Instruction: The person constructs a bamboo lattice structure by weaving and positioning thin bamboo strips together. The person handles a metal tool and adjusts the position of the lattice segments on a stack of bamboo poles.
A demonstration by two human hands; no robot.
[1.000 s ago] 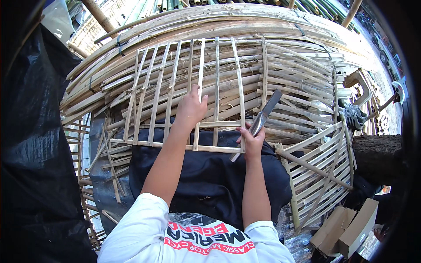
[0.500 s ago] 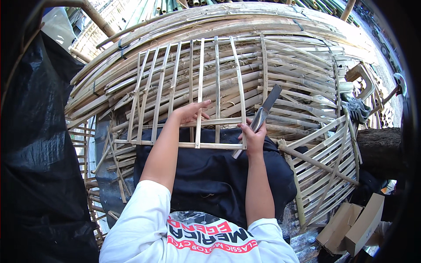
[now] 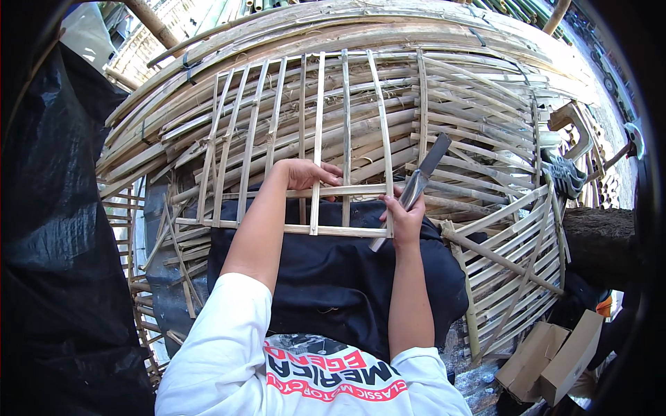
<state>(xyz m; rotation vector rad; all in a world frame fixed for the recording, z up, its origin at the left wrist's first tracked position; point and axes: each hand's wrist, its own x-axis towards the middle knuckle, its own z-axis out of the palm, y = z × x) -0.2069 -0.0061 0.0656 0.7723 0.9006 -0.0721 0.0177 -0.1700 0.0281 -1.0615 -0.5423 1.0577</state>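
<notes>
Across my lap lies a bamboo lattice (image 3: 316,139) of long upright slats joined by a crosswise strip along its near edge. My left hand (image 3: 312,175) reaches in among the middle slats, fingers closed at a second crosswise bamboo strip (image 3: 364,190) woven through them. In my right hand (image 3: 408,216) is a knife (image 3: 431,158) with a dark flat blade slanting up and away to the right and a shiny metal handle. That hand's thumb and fingers also press against the lattice's right end, where the strip reaches the last slat.
Behind the lattice lie piled split bamboo strips (image 3: 277,59). More slatted bamboo panels (image 3: 510,260) are at the right, beside a dark log (image 3: 600,232) and an open cardboard box (image 3: 555,357). A black plastic sheet (image 3: 66,229) hangs at the left. Dark cloth (image 3: 326,277) covers my lap.
My left hand's fingers have curled in from an extended pose to close at the crosswise strip. The right hand keeps the knife in nearly the same place.
</notes>
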